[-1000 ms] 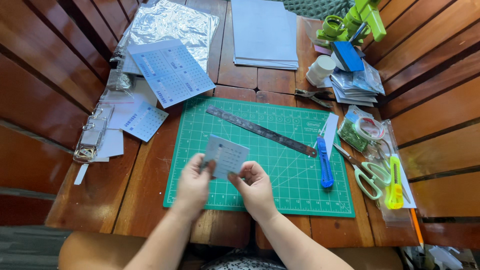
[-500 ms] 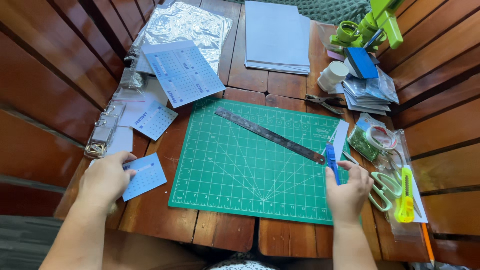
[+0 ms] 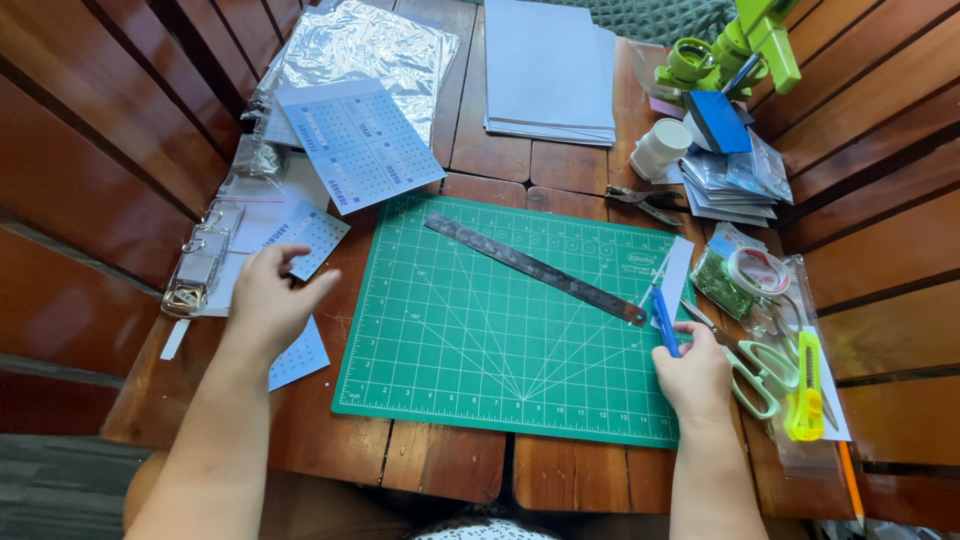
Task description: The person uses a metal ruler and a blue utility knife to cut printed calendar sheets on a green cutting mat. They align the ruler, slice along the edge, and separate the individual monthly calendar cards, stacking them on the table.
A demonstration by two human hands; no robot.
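Clear foil packet (image 3: 365, 45), table's far-left

Left hand (image 3: 268, 305) reaches out left, palm down, fingers loosely spread and holding nothing; right hand (image 3: 695, 378) sits low on the right, fingers curled in a closed grip, both forearms bare.

1. Your widest free room is the mat (image 3: 480, 330); only the ruler (image 3: 535, 268) lies slantwise over its upper part.
2. On the right, scissors (image 3: 765, 372), a yellow cutter (image 3: 805, 385) and tape (image 3: 757, 272) crowd the edge.
3. On the left, papers (image 3: 300, 355) and a binder clip (image 3: 200, 270) block the wood.
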